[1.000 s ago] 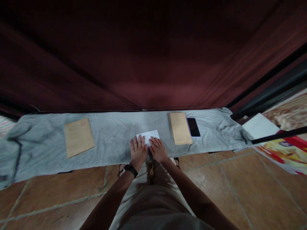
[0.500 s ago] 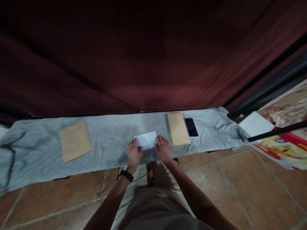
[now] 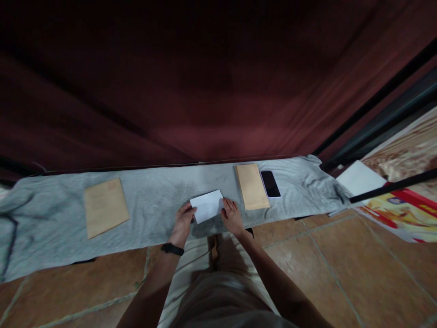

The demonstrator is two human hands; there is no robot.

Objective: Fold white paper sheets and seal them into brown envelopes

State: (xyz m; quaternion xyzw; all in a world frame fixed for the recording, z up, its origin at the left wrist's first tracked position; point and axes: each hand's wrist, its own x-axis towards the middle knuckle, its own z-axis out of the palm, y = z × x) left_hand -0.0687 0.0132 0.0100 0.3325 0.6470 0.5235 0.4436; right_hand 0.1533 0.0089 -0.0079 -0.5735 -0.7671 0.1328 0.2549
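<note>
A folded sheet of white paper [image 3: 207,206] lies between my hands over the grey cloth, slightly tilted. My left hand [image 3: 183,218], with a black band on its wrist, pinches the paper's left edge between thumb and fingers. At the right edge, my right hand [image 3: 232,216] holds the paper, its thumb near the lower corner and its fingers close together. A stack of brown envelopes [image 3: 253,187] sits just right of my right hand. Farther left, a single brown envelope [image 3: 106,207] rests flat on the cloth.
The grey cloth [image 3: 153,187] covers a long narrow surface against a dark red curtain [image 3: 218,109]. A phone [image 3: 270,184] lies beside the envelope stack. Black bars [image 3: 378,98], a white sheet [image 3: 362,178] and a red-yellow printed box [image 3: 403,212] stand at the right.
My left hand has gone from lying flat on the paper's left end to pinching its edge. The paper has turned a little, its left end nearer to me. My right hand stays at the right edge.
</note>
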